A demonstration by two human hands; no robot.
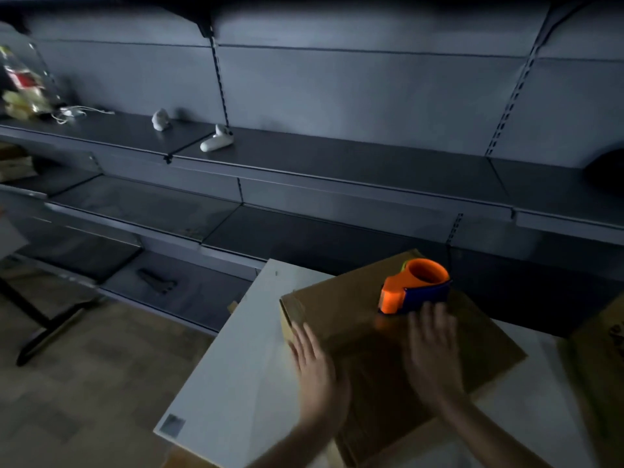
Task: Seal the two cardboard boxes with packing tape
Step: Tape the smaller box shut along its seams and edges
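On the white table (236, 349), L hand (314, 363) lies flat, fingers spread, at left edge of cardboard box (334, 309); R hand (432, 356), flat & open too, is nearer the tape dispenser (415, 288), atop box just beyond its fingertips; 2nd box (601, 352) far right.

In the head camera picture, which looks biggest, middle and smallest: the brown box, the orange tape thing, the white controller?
1. cardboard box
2. tape dispenser
3. white controller, but it lies farther back on the shelf, so its real size is unsure.
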